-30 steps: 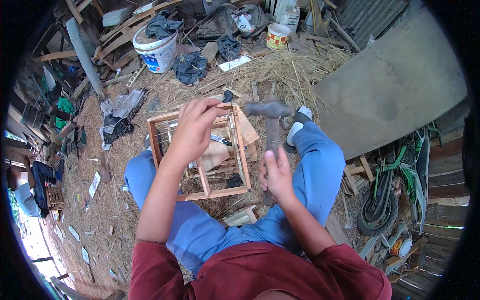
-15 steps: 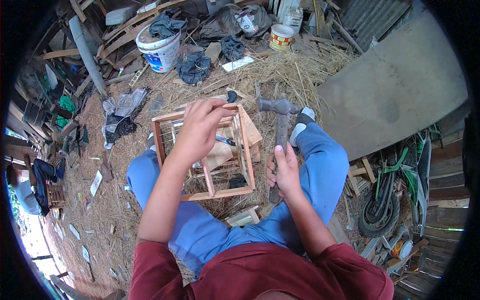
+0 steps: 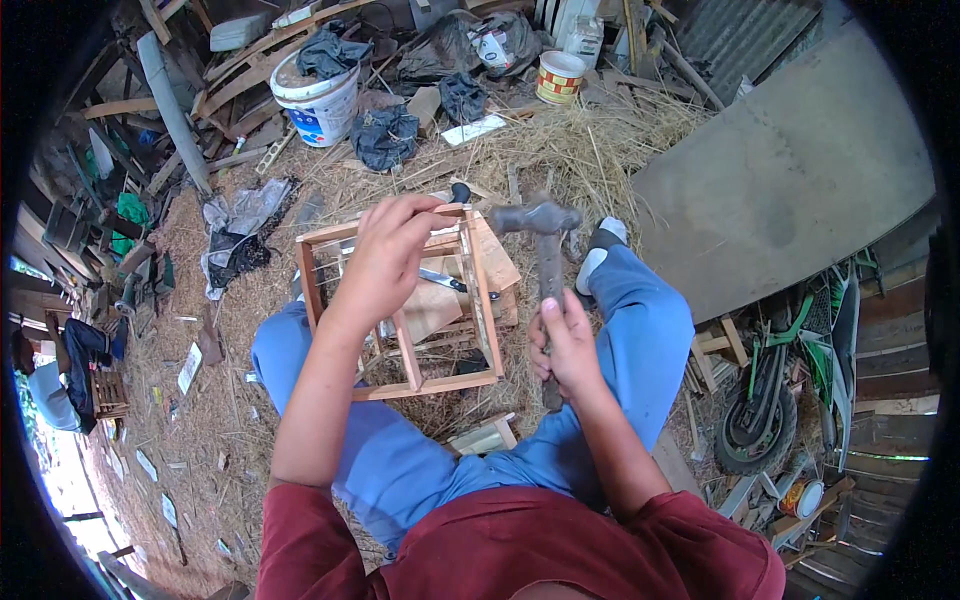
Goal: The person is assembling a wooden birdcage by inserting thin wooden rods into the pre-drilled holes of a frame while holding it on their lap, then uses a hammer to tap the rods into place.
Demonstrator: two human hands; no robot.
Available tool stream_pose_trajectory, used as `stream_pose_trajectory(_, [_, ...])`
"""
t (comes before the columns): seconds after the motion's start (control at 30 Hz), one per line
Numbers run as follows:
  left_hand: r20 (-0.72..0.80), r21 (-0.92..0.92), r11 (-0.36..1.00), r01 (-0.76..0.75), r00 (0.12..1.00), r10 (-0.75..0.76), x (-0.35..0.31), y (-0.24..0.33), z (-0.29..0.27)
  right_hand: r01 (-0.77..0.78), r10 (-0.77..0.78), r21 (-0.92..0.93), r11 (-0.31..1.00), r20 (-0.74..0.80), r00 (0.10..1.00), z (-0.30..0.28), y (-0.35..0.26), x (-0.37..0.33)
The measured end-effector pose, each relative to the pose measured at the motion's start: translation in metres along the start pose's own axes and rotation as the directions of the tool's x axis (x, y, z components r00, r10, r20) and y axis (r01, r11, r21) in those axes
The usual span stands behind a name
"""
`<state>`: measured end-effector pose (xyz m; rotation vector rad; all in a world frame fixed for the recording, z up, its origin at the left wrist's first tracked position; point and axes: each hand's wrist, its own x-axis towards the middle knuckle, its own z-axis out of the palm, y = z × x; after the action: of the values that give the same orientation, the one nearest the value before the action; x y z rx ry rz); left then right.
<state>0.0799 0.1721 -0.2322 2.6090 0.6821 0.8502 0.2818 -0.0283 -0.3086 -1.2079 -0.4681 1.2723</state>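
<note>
A small wooden frame (image 3: 410, 330) of slats with a crossbar rests between my knees. My left hand (image 3: 388, 245) is closed on its far rail, fingers bent over the wood near the far right corner. In my right hand (image 3: 567, 345) is a hammer (image 3: 549, 265), gripped around the handle with its head up. The hammer head sits just right of that corner; whether it touches the wood I cannot tell. Through the frame's openings show a metal blade (image 3: 440, 279) and a piece of board (image 3: 430, 311). Beyond the far rail a black handle (image 3: 460, 192) sticks out.
Straw and wood scraps cover the ground. Ahead stand a white bucket (image 3: 325, 112) and a yellow-red tub (image 3: 560, 78), near black plastic bags (image 3: 384, 138). At right lie a large grey sheet (image 3: 770, 180) and a green motorbike (image 3: 770, 390). Another person (image 3: 55, 390) sits far left.
The hammer has moved left, closer to the frame's far right corner. The wooden frame and my left hand have shifted slightly left.
</note>
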Motion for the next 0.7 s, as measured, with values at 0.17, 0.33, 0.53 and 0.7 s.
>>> stream_pose_trajectory(0.17, [-0.019,-0.057,0.998,0.0,1.0,-0.001,0.002,-0.002,0.009,0.025,-0.025,-0.002,1.0,-0.054,0.998,0.004,0.002,-0.002])
stream_pose_trajectory(0.33, [-0.045,-0.095,0.995,0.023,0.999,-0.027,0.002,-0.004,0.007,0.006,-0.006,0.038,0.999,-0.014,1.0,0.004,-0.002,-0.001])
stream_pose_trajectory(0.53, [-0.044,-0.111,0.994,-0.003,0.999,-0.001,-0.002,-0.013,0.004,-0.005,0.005,-0.037,0.999,0.013,1.0,0.003,-0.004,-0.006])
stream_pose_trajectory(0.7, [-0.038,-0.139,0.99,-0.006,0.999,0.001,0.0,-0.002,0.009,0.064,-0.063,0.007,0.998,-0.074,0.995,0.003,0.0,0.0])
